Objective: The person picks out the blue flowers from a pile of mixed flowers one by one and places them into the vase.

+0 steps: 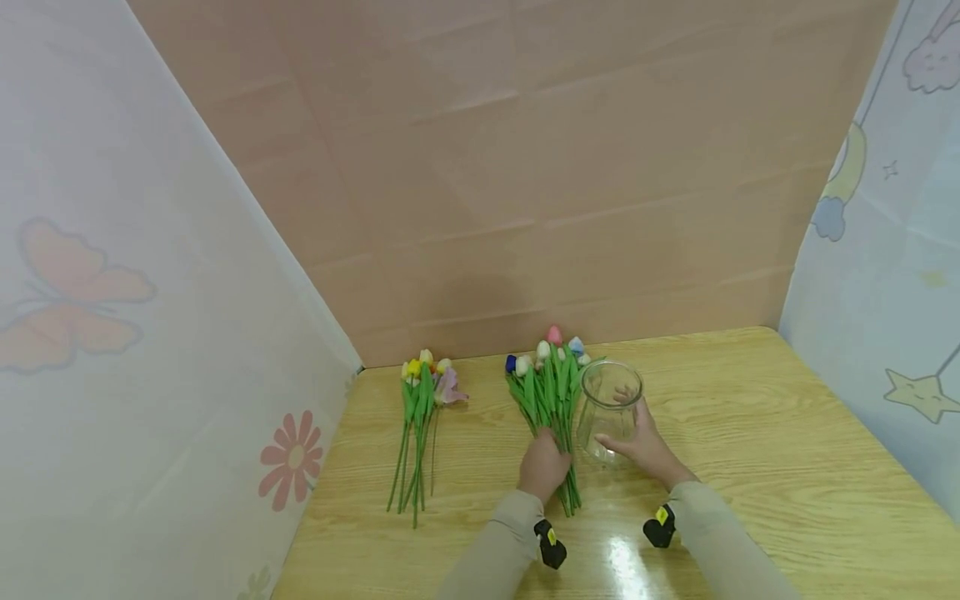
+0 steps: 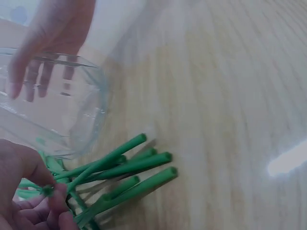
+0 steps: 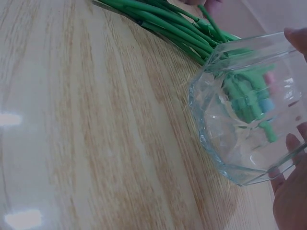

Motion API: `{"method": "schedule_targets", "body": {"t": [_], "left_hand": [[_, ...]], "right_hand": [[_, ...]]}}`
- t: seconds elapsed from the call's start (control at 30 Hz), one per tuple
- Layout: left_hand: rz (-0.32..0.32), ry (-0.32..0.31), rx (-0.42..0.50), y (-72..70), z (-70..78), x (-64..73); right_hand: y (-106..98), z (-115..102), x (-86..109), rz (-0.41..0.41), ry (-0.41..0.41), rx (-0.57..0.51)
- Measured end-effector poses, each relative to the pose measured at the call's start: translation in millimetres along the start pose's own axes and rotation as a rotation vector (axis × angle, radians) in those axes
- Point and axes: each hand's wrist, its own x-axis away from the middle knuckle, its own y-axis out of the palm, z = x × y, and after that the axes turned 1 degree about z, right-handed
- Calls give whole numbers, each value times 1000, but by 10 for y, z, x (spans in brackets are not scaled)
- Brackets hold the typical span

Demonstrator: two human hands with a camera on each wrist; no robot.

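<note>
A bunch of artificial tulips (image 1: 553, 390) with green stems and pink, white and blue heads lies on the table, heads toward the back. My left hand (image 1: 543, 467) is over its stems, thumb and fingers pinching one, while several cut stem ends (image 2: 144, 167) poke out beside the fingers. Just right of the bunch stands a clear glass vase (image 1: 594, 421) with a round rim and faceted lower walls. My right hand (image 1: 651, 450) grips the vase from the right, thumb on the near side and fingers round the far side, seen through the glass.
Farther left lies a smaller bunch of yellow and white tulips (image 1: 422, 400) with a pale purple flower (image 1: 450, 387). The wood-grain table (image 1: 735, 417) ends at a brown back wall (image 1: 562, 208), with printed cloth (image 1: 172, 333) at the sides.
</note>
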Motion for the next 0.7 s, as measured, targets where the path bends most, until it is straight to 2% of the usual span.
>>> {"method": "schedule_targets", "body": {"t": [0.1, 0.23, 0.33, 0.5, 0.63, 0.7], "left_hand": [[16, -29, 31, -31, 5, -30], [59, -19, -37, -84, -18, -62], [100, 4, -101, -141, -36, -75], [164, 47, -140, -250, -65, -92], [261, 100, -151, -344, -108, -117], [305, 129, -144, -396, -136, -128]], "right_hand": [[-4, 1, 2, -4, 7, -5], [-7, -11, 13, -8, 20, -14], [-6, -31, 25, -14, 30, -16], [-10, -153, 51, -21, 31, -27], [-21, -294, 76, -20, 23, -45], [-25, -293, 80, -20, 20, -34]]}}
